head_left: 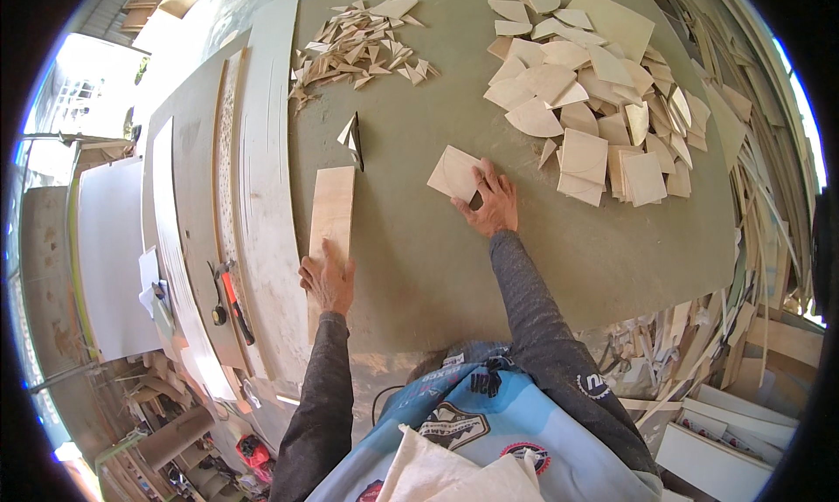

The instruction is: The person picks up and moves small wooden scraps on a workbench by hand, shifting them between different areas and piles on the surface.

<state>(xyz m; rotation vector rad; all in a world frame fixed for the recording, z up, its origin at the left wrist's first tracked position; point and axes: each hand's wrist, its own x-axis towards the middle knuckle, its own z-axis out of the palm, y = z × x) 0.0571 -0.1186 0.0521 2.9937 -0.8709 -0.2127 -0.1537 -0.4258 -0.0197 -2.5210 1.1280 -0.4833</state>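
My left hand rests on a long pale wooden board, fingers spread over its surface and edge. Its near end runs under my wrist. At the board's far end lies a slim dark pointed tool, beside a small pale triangular offcut. To the right, my right hand has its fingers and thumb around the near right corner of a thin wooden square. A curved line is drawn across that square, which lies on the greenish-brown worktop.
A heap of thin wooden pieces, many with one rounded edge, spreads at the far right. Triangular offcuts are piled at the far left. Long strips, a red-and-black handled tool and a tape measure lie left. Scrap wood crowds the right.
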